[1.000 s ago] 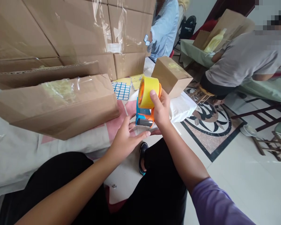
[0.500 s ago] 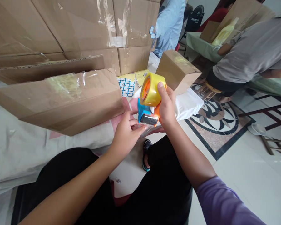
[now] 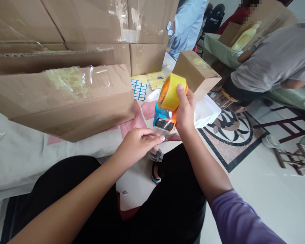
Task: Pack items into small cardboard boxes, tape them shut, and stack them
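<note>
My right hand point(image 3: 185, 110) grips a tape dispenser point(image 3: 165, 117), blue and orange, with a yellow tape roll point(image 3: 170, 91) on top, held in the air over the table edge. Just below its mouth, my left hand point(image 3: 137, 144) pinches the loose end of clear tape point(image 3: 156, 144), which hangs crumpled under the fingers. A long sealed cardboard box point(image 3: 63, 98) lies to the left on the white-covered table point(image 3: 27, 159). A smaller cardboard box point(image 3: 195, 73) stands tilted behind the dispenser.
Large taped cartons point(image 3: 86, 27) are stacked at the back. Sheets of blue labels point(image 3: 139, 89) and a yellow sheet point(image 3: 156, 79) lie between the boxes. A person in grey point(image 3: 271, 61) bends over a green table at right; another in light blue point(image 3: 188, 23) stands behind. Tiled floor lies to the right.
My left hand went from open under the dispenser to pinching the tape end and pulling it down. The dispenser rose slightly and shifted right.
</note>
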The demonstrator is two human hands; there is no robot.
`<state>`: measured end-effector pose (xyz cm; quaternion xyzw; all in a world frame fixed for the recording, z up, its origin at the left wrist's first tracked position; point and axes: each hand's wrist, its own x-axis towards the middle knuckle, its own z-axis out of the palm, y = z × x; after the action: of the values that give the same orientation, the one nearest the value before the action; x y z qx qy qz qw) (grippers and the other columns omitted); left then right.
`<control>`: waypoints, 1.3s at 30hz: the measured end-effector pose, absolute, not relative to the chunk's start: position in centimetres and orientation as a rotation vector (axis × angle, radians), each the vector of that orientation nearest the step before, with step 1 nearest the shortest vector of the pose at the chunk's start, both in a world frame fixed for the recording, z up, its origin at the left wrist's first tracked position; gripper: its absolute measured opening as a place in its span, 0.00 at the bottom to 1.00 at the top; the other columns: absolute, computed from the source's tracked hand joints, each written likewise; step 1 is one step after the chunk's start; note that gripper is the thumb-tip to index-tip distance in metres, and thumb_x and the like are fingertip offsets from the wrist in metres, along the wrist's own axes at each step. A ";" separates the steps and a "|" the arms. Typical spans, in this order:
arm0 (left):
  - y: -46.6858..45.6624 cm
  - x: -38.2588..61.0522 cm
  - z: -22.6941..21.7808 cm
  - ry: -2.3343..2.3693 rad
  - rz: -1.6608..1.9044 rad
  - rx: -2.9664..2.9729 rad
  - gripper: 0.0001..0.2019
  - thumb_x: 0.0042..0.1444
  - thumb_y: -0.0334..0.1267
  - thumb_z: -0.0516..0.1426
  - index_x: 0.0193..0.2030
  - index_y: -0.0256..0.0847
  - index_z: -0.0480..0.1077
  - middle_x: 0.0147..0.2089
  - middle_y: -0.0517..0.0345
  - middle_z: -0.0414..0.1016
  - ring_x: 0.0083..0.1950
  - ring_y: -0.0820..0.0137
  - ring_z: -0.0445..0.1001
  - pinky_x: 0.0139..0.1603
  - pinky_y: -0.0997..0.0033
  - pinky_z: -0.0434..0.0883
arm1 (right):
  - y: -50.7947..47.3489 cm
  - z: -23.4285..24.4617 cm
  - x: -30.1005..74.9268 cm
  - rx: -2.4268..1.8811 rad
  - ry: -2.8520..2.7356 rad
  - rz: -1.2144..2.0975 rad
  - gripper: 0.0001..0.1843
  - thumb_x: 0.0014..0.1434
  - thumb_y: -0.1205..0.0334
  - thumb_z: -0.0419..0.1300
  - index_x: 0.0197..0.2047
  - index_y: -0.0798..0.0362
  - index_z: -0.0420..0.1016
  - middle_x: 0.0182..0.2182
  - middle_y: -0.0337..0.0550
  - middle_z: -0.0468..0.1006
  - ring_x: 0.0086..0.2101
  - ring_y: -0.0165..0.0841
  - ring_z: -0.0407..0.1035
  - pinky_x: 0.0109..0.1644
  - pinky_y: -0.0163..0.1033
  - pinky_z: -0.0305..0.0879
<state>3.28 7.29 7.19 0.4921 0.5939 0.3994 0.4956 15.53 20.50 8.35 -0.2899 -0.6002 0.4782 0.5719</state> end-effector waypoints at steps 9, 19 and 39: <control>7.2 3.4 7.8 1.453 1.036 1.221 0.16 0.59 0.51 0.60 0.30 0.42 0.79 0.24 0.59 0.78 0.29 0.68 0.75 0.31 0.72 0.66 | 20.6 8.7 15.0 -0.637 -1.435 1.089 0.24 0.67 0.34 0.51 0.41 0.46 0.71 0.36 0.41 0.77 0.50 0.40 0.76 0.45 0.43 0.78; 6.9 3.8 7.7 1.565 1.072 1.349 0.18 0.60 0.51 0.60 0.26 0.42 0.75 0.23 0.60 0.75 0.28 0.68 0.74 0.29 0.71 0.62 | 19.9 8.6 15.6 -0.701 -1.475 1.091 0.30 0.68 0.33 0.46 0.40 0.49 0.73 0.40 0.43 0.79 0.53 0.44 0.76 0.44 0.45 0.79; 6.3 4.7 7.6 1.569 1.159 1.421 0.11 0.57 0.48 0.64 0.31 0.44 0.81 0.24 0.62 0.77 0.25 0.73 0.72 0.27 0.73 0.65 | 19.5 9.5 15.9 -0.793 -1.416 1.062 0.22 0.69 0.39 0.51 0.35 0.48 0.66 0.36 0.47 0.78 0.48 0.42 0.77 0.41 0.42 0.77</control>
<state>4.73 6.34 7.64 0.5502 0.6076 0.4487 0.3561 15.87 19.46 9.48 -0.3371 -0.6022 0.4514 0.5656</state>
